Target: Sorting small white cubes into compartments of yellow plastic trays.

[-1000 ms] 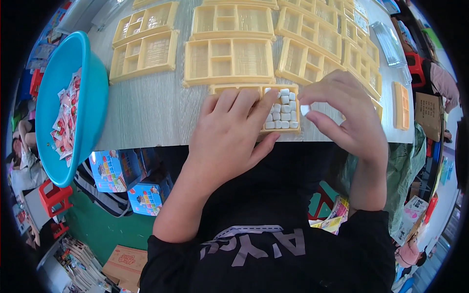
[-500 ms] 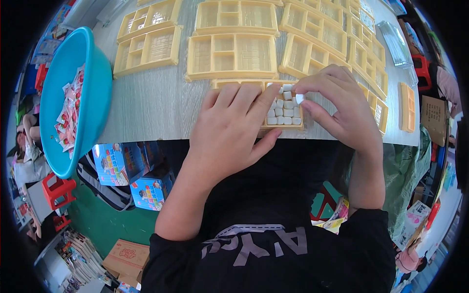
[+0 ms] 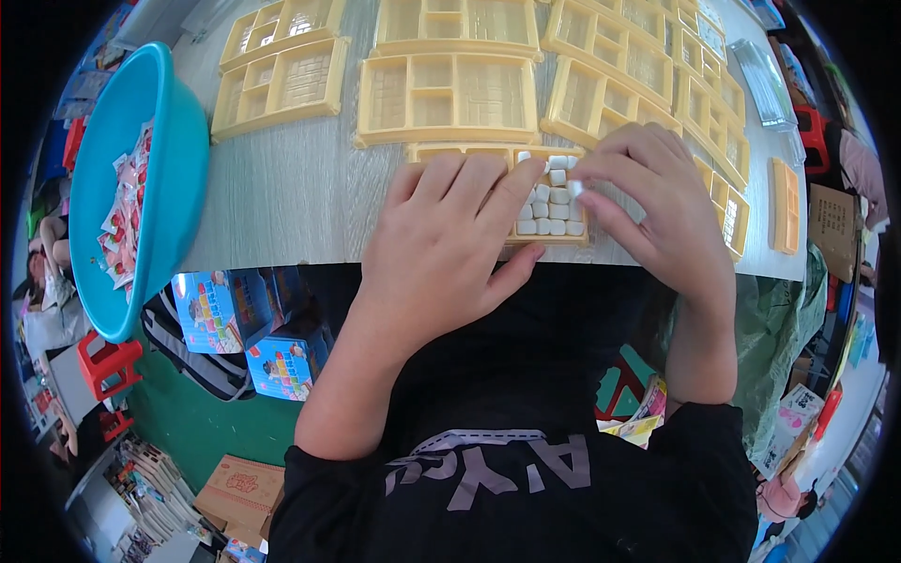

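A pale yellow compartment tray [image 3: 450,150] sits at the table's near edge. Its right-hand section contains several small white rounded blocks [image 3: 542,211], packed in rows at the near side and looser at the far side. My left hand [image 3: 432,235] spans the tray, its thumb by the near rim and the other fingers over the far part, gripping it; this covers the left sections. My left index fingertip touches the far blocks. Between the thumb and index finger of my right hand [image 3: 657,202], a single white block [image 3: 575,189] is pinched at the section's right side.
More yellow trays [image 3: 447,139] stand in rows beyond my hands. A blue basin [image 3: 188,188] of small wrapped packets is at the left table edge. An orange tray [image 3: 786,206] and clear plastic packaging [image 3: 762,84] lie at right. Blue boxes [image 3: 282,368] are below the table.
The pinched white block has come down slightly against the right side of the section. My left hand stays on the tray. The whole view has shifted a little.
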The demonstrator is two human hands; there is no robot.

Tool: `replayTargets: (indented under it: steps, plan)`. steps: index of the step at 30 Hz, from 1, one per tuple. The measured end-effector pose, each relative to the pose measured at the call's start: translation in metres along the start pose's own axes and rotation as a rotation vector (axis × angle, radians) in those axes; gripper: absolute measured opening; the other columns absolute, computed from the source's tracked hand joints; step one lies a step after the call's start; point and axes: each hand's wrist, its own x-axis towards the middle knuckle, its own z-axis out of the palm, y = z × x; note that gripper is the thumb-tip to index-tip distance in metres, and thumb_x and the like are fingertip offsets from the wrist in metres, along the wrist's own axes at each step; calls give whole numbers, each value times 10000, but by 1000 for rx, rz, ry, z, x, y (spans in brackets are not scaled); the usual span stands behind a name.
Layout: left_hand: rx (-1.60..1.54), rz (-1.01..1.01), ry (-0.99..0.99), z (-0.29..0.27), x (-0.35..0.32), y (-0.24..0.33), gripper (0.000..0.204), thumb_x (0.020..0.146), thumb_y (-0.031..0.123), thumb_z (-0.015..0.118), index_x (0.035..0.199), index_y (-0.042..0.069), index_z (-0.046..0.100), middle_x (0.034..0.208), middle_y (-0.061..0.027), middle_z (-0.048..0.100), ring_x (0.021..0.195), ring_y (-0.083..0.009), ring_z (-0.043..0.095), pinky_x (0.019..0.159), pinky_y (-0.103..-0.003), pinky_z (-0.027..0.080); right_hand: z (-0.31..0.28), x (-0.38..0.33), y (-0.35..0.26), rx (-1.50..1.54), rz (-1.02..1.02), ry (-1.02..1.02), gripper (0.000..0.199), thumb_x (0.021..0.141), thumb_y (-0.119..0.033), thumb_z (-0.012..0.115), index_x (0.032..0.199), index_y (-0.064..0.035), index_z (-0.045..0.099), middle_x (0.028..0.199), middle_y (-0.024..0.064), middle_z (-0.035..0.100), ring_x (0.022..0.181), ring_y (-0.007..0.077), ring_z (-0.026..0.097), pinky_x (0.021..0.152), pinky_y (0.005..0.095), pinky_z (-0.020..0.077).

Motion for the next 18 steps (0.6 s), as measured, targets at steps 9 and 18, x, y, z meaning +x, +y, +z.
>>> replayTargets:
  steps: [9,18]
  plan:
    - [-6,5,10,2,-1,-1,615,851,357,764,1400,128,610,1182,-60,616,1094,-283,570,956,-425,432,7,6,-2,-106,39,69,200,913,-188,737,1081,-81,718,1047,87,661,1028,324,618,912,419,479]
    - [-9,5,6,1,-1,-2,595,840,350,769,1380,140,632,1164,-57,610,1086,-280,570,960,-421,434,5,9,-1,-115,25,52,193,891,-145,744,1071,-81,714,1018,81,662,1000,324,628,894,423,487]
